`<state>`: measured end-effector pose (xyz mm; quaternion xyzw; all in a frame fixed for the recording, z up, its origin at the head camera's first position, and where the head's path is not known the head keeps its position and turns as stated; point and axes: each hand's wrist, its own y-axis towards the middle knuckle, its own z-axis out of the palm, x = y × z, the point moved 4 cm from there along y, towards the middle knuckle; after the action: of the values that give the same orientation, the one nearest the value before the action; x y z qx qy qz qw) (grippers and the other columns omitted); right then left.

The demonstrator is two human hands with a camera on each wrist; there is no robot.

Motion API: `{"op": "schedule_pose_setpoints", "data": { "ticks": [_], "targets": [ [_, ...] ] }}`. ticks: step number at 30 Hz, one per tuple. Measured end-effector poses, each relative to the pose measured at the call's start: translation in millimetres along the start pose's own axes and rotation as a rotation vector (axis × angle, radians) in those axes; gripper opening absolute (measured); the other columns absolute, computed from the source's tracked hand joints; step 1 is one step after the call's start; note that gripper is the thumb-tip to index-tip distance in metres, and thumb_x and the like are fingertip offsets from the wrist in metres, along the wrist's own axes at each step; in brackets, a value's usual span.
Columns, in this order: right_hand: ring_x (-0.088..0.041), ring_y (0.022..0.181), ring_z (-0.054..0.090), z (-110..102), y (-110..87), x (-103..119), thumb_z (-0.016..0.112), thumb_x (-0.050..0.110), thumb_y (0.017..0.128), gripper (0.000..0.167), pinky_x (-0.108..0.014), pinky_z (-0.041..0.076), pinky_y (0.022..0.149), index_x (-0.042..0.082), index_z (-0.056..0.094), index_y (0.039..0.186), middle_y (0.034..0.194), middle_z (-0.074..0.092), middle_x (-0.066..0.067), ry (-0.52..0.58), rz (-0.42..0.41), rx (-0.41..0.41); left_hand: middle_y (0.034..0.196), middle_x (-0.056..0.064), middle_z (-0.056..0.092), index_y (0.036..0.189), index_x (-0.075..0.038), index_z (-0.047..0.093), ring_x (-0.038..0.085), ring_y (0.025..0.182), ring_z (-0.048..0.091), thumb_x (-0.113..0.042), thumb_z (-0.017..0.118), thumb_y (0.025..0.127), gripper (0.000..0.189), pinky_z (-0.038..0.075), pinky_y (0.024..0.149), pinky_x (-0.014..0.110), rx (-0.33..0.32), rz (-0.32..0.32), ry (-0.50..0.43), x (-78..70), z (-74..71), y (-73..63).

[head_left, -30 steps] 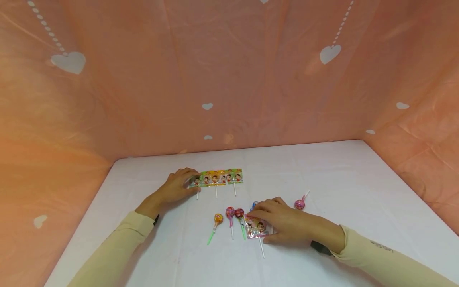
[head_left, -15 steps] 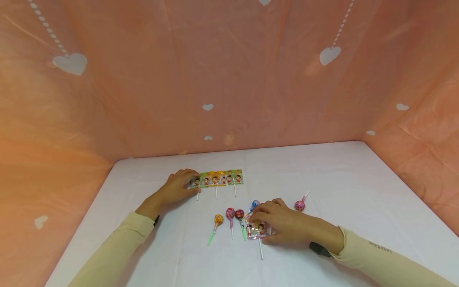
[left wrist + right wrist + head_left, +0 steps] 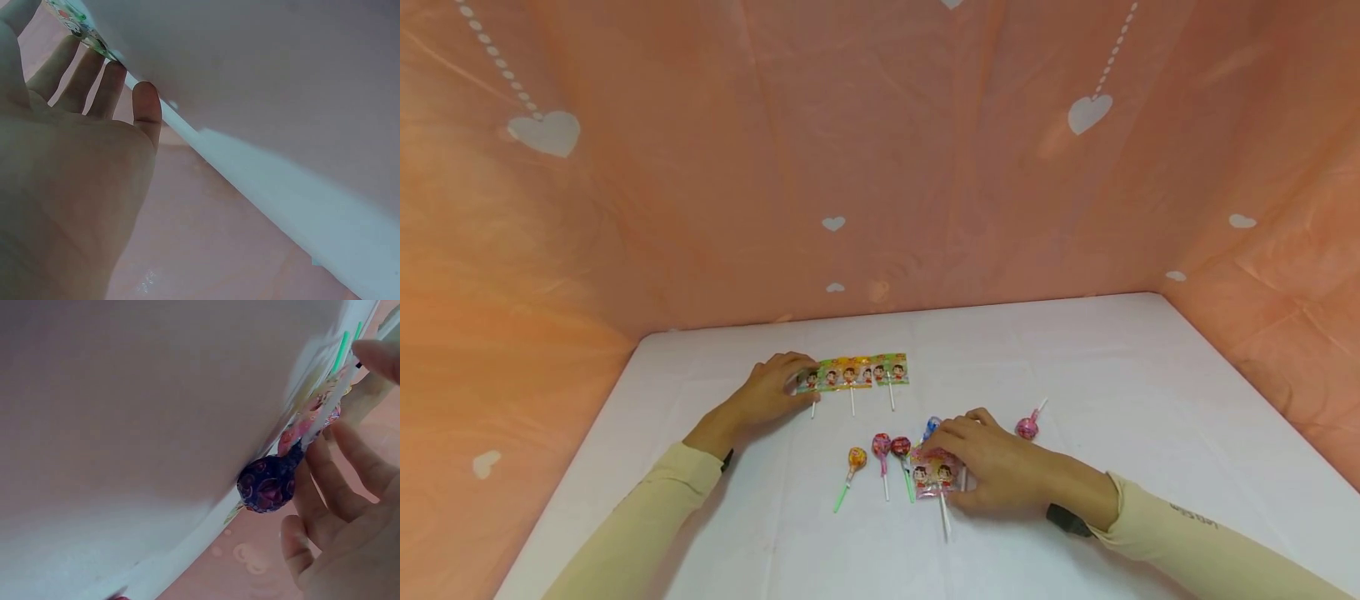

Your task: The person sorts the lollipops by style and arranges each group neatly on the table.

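Note:
In the head view, flat-wrapped lollipops with cartoon children lie in a row, green at the right and orange in the middle. My left hand rests on the green one at the left end, fingertips at its wrapper. My right hand holds a pink flat-wrapped lollipop between thumb and fingers, its white stick pointing toward me. A dark purple ball lollipop shows by the right fingers in the right wrist view; from above, the hand mostly hides it.
Ball lollipops lie on the white table: yellow, pink-purple and red. A blue one lies behind the right fingers, and a pink one farther right. Orange cloth with white hearts surrounds the table.
The pink flat-wrapped lollipop has shifted and turned slightly in my right hand, its stick swinging a little to the left. My left hand has stayed in place.

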<state>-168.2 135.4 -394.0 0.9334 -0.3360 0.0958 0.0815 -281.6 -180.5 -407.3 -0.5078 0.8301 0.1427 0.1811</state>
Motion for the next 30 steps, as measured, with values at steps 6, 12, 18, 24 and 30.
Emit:
{"op": "schedule_pose_setpoints", "data": {
  "ticks": [6, 12, 18, 24, 30],
  "targets": [
    [-0.006, 0.116, 0.054, -2.5, 0.8, -0.2, 0.077, 0.032, 0.079, 0.054, -0.040, 0.034, 0.107, 0.024, 0.057, 0.128, 0.124, 0.057, 0.011, 0.037, 0.016, 0.002, 0.144, 0.011, 0.053, 0.138, -0.010, 0.056, 0.034, 0.137, 0.042, -0.034, 0.071, 0.091, 0.054, 0.028, 0.109, 0.062, 0.001, 0.001, -0.006, -1.5, -2.7, 1.5],
    [-0.012, 0.115, 0.052, -6.4, 0.8, 3.6, 0.078, 0.030, 0.077, 0.055, -0.038, 0.038, 0.105, 0.024, 0.056, 0.127, 0.124, 0.056, 0.011, 0.047, -0.008, -0.037, 0.144, 0.011, 0.053, 0.137, -0.010, 0.056, 0.034, 0.138, 0.042, -0.034, 0.072, 0.091, 0.054, 0.026, 0.111, 0.061, 0.000, -0.006, -0.029, 0.4, -1.6, 1.5],
    [-0.013, 0.118, 0.052, -7.6, 0.4, 9.9, 0.079, 0.029, 0.076, 0.059, -0.038, 0.041, 0.102, 0.020, 0.055, 0.128, 0.125, 0.057, 0.008, 0.026, -0.079, -0.093, 0.144, 0.010, 0.053, 0.137, -0.011, 0.057, 0.034, 0.139, 0.041, -0.035, 0.071, 0.091, 0.054, 0.027, 0.111, 0.061, 0.013, -0.014, -0.032, 1.7, 2.8, -3.9],
    [-0.012, 0.120, 0.051, -16.4, 1.8, 13.6, 0.080, 0.028, 0.076, 0.059, -0.037, 0.040, 0.101, 0.022, 0.054, 0.129, 0.127, 0.055, 0.010, 0.047, -0.084, -0.138, 0.144, 0.011, 0.053, 0.137, -0.010, 0.057, 0.035, 0.138, 0.042, -0.035, 0.071, 0.091, 0.054, 0.028, 0.110, 0.061, 0.007, 0.001, -0.029, 2.2, 3.9, -7.2],
    [-0.013, 0.121, 0.052, -30.4, 5.9, 6.6, 0.080, 0.025, 0.076, 0.061, -0.040, 0.040, 0.100, 0.021, 0.053, 0.130, 0.129, 0.055, 0.010, 0.061, -0.081, -0.172, 0.144, 0.010, 0.053, 0.137, -0.011, 0.056, 0.034, 0.138, 0.042, -0.035, 0.072, 0.091, 0.055, 0.027, 0.112, 0.061, 0.005, -0.013, -0.029, 0.4, -0.5, -2.4]
  ]
}}
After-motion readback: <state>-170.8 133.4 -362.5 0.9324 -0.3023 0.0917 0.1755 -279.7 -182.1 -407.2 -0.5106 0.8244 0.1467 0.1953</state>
